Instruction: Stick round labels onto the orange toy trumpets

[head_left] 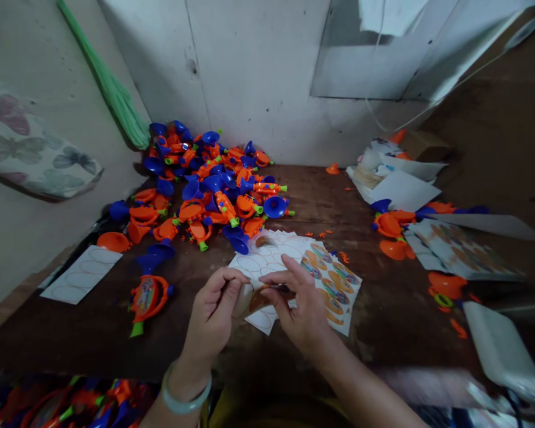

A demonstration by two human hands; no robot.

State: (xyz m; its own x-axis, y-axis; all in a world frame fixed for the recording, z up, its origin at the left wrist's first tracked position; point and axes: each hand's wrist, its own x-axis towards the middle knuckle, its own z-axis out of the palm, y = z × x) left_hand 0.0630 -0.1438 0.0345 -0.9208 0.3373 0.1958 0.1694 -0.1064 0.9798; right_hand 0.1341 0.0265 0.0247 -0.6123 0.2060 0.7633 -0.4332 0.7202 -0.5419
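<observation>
My left hand (214,312) pinches the left edge of a small sticker piece (255,301) with a pale oval and an orange-brown part. My right hand (301,303) has thumb and fingers closed on its right side. Under and behind my hands lie white sheets with oval outlines (285,246). Right of them are printed sheets of oval stickers (334,291), orange and multicoloured. On the left, apart from my hands, lies an orange toy trumpet (149,297) with a blue bell, a green mouthpiece and an oval sticker on its side.
A heap of orange and blue toy trumpets (214,184) fills the back left. Another outlined sheet (82,274) lies far left. On the right are more trumpet parts (392,229), a stack of printed sheets (468,249) and a pale box-like object (499,345). More trumpets (71,404) sit below the table edge.
</observation>
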